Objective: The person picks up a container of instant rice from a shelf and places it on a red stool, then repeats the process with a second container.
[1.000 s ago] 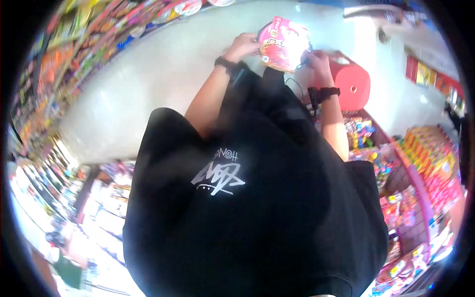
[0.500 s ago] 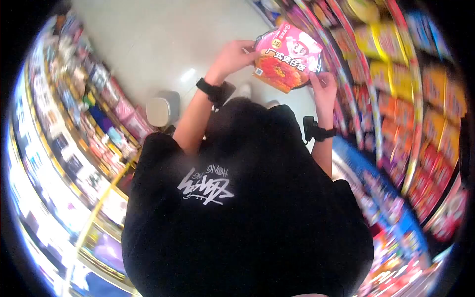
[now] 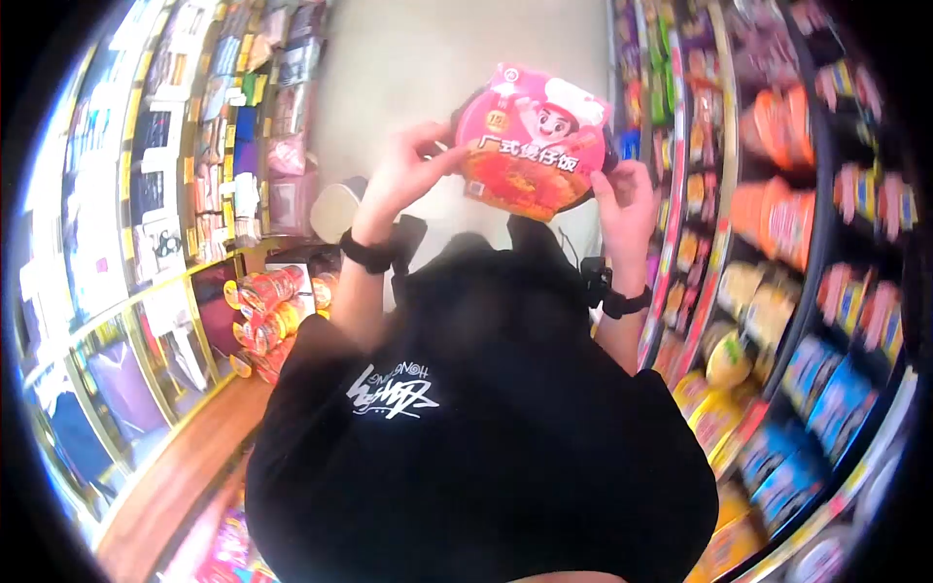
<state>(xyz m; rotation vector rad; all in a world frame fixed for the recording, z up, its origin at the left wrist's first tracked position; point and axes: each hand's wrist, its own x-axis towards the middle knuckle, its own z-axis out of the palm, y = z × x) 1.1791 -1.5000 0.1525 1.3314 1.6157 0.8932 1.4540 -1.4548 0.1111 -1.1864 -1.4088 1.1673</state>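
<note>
I hold a round pink instant-meal bowl (image 3: 530, 141) up in front of me, its printed lid with a cartoon chef facing the camera. My left hand (image 3: 406, 170) grips its left rim and my right hand (image 3: 624, 199) grips its right rim. Each wrist wears a black band. My black T-shirt with a white logo (image 3: 394, 391) fills the lower middle of the view.
Store shelves (image 3: 777, 223) packed with orange, yellow and blue snack packs run along the right. On the left stands a display unit (image 3: 175, 194) with packaged goods and red cups (image 3: 267, 291). A grey bin (image 3: 335, 209) sits on the pale floor aisle (image 3: 437, 58) ahead.
The view has swung round: the red object and candy racks are gone, shelves now line both sides. The bowl stays in both hands and now faces the camera more squarely.
</note>
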